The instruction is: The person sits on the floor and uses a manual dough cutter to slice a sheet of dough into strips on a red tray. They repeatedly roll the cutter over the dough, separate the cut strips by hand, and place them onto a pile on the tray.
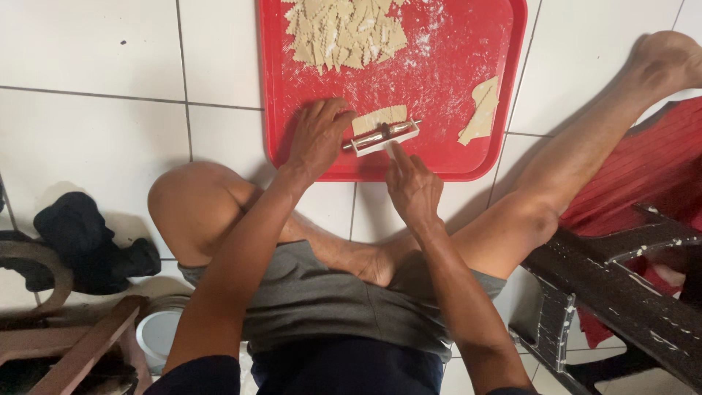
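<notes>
Head view, frame centre: left hand presses flat, fingers together, steadying the dough strip; right hand fingers pinch the cutter on the tray.

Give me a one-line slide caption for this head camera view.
Seated on a tiled floor, a person's left hand steadies a dough strip on a floured red tray while the right hand guides a small roller cutter.

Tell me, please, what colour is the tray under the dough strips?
The tray is bright red, dusted with white flour; the head view shows it clearly.
</notes>
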